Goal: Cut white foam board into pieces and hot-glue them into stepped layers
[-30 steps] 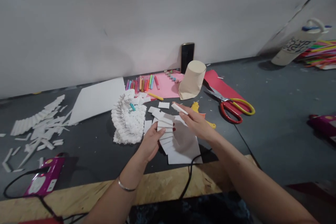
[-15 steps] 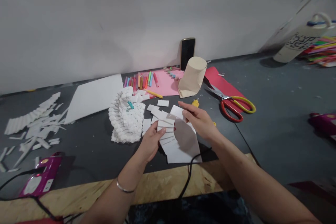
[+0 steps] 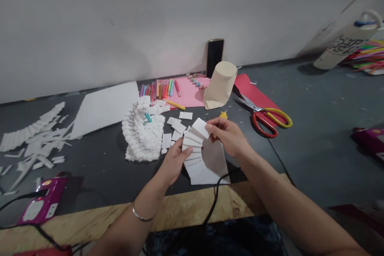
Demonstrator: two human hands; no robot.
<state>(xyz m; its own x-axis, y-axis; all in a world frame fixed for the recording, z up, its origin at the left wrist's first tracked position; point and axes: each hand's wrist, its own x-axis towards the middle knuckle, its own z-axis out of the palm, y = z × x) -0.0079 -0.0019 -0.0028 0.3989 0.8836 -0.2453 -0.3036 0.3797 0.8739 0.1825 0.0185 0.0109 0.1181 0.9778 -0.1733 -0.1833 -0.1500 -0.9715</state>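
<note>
My left hand (image 3: 175, 163) is closed on the left edge of a white sheet (image 3: 210, 172), its thumb lying over a fan of overlapping white rectangles (image 3: 192, 148). At the top of that fan, my right hand (image 3: 228, 138) pinches the corner of a white rectangle (image 3: 200, 127) between thumb and fingers. Loose white rectangles (image 3: 179, 127) lie just beyond my left hand. Left of them stands a ruffled white piece (image 3: 144, 136) covered in small tufts, with a small teal object (image 3: 148, 117) on it.
Red and yellow-handled scissors (image 3: 261, 118) lie right of a beige paper cylinder (image 3: 221, 84). A phone (image 3: 215, 57) leans on the wall behind markers (image 3: 162, 89). White scraps (image 3: 39, 144) and a magenta device (image 3: 45, 202) are at left. A black cable (image 3: 214, 204) crosses the wooden edge.
My right hand has gone from an outstretched index finger to a pinch on the top white rectangle. The upper rectangles now fan upward to the right. My left hand keeps its hold.
</note>
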